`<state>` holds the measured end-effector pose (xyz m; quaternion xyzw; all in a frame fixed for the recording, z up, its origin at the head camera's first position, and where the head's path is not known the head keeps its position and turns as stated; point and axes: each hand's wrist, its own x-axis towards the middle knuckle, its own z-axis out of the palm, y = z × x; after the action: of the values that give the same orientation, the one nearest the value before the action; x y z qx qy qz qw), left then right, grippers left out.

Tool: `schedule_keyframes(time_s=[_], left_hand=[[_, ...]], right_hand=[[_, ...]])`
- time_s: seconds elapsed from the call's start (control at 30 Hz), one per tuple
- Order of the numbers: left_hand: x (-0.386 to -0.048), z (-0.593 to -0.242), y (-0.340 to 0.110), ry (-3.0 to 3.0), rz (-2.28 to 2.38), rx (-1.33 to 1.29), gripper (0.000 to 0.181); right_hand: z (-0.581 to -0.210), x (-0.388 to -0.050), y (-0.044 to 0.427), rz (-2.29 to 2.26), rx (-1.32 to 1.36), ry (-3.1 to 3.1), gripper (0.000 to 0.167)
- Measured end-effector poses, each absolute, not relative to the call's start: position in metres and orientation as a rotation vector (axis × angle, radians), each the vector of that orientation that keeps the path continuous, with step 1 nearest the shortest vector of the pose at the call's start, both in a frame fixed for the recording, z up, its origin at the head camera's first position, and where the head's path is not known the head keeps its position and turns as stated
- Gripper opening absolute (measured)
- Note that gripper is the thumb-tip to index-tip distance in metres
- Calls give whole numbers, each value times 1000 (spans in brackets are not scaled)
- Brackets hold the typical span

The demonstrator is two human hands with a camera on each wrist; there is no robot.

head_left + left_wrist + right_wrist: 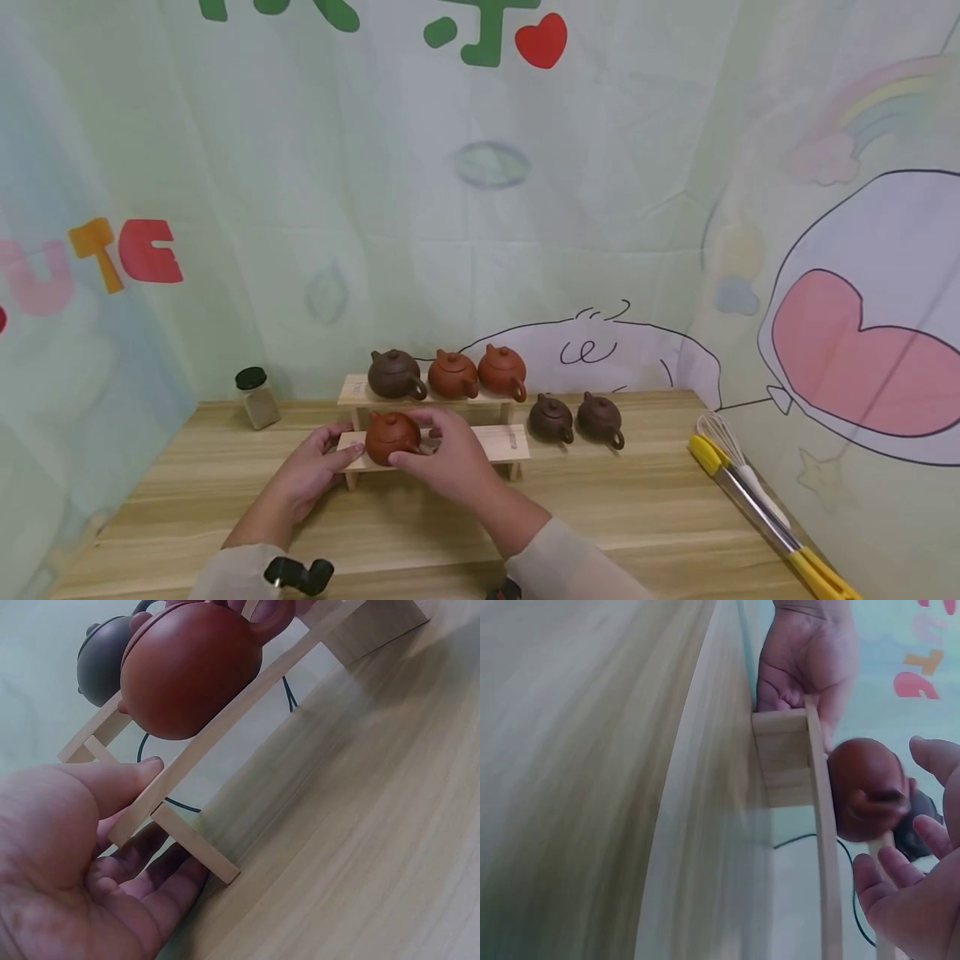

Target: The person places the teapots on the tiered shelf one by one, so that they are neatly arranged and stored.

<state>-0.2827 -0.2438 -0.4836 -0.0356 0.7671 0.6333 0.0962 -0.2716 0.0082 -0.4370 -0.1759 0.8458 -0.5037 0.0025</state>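
Observation:
A reddish-brown clay teapot (392, 437) sits upright on the left part of the low front wooden stand (508, 443). My left hand (311, 473) grips the stand's left end; in the left wrist view its thumb (124, 784) lies on top of the board and the fingers are underneath, by the leg. Around the teapot's handle side is my right hand (456, 460). The right wrist view shows that hand's fingers (896, 881) spread and apart from the teapot (866, 784), whose handle faces them.
Behind, a higher wooden stand (435, 404) bears a dark teapot (393, 375) and two reddish ones (452, 375). Two dark teapots (551, 419) stand on the table to the right. A black-lidded jar (257, 398) is at back left; yellow-handled tongs (757, 508) and a whisk (722, 435) lie at right.

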Motion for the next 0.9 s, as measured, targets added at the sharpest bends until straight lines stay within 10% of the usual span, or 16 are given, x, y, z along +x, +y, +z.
schedule_keyframes(time_s=[0.9], left_hand=[[-286, -487, -244, 2280, 1894, -95, 69]], right_hand=[[-436, -295, 177, -1880, -13, 2856, 34]])
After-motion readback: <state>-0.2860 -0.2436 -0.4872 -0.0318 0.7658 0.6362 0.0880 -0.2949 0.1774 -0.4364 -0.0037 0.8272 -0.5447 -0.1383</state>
